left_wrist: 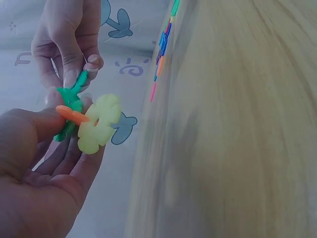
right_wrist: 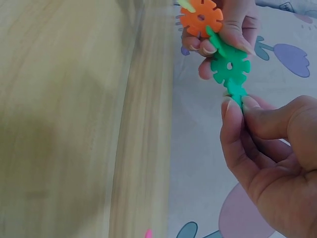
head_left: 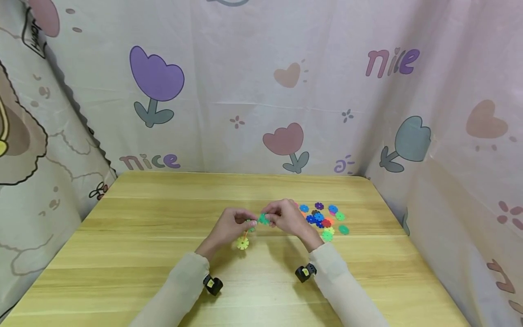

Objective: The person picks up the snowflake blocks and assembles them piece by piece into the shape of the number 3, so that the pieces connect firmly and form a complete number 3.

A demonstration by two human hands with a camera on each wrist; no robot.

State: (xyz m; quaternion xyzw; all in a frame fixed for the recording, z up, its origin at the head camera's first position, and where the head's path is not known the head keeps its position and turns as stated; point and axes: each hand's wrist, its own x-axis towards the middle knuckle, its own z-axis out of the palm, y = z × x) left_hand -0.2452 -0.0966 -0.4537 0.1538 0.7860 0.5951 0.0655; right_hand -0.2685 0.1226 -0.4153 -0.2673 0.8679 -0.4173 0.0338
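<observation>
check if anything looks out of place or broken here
Nothing stands out. The left hand and right hand pinch a chain of interlocked discs with no visible damage; the loose discs lie clustered on the table.

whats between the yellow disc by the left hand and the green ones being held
An orange disc; in the right wrist view, the yellow disc meets its upper side and the green discs its lower side.

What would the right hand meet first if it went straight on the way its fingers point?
The right hand would likely meet the next green notched disc beyond its pinch, then the left hand; depth is unclear.
</observation>
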